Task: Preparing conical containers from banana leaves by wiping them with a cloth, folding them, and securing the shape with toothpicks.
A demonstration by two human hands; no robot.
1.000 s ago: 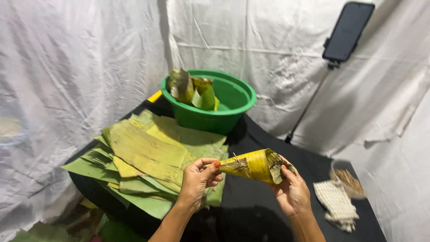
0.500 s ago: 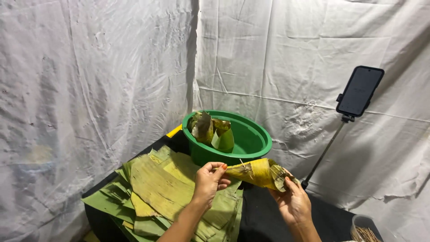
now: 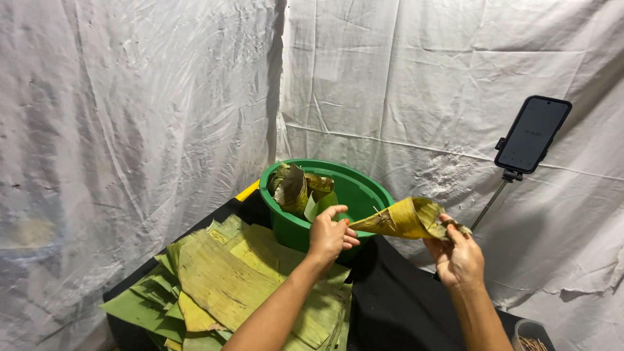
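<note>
The folded banana-leaf cone [image 3: 404,219] hangs between your hands — your right hand [image 3: 459,257] grips its wide end, your left hand [image 3: 330,235] pinches near its tip. Its contents are hidden. Behind, the green basin [image 3: 364,192] holds similar leaf parcels [image 3: 298,187]; flat leaves [image 3: 227,279] lie at near left.
</note>
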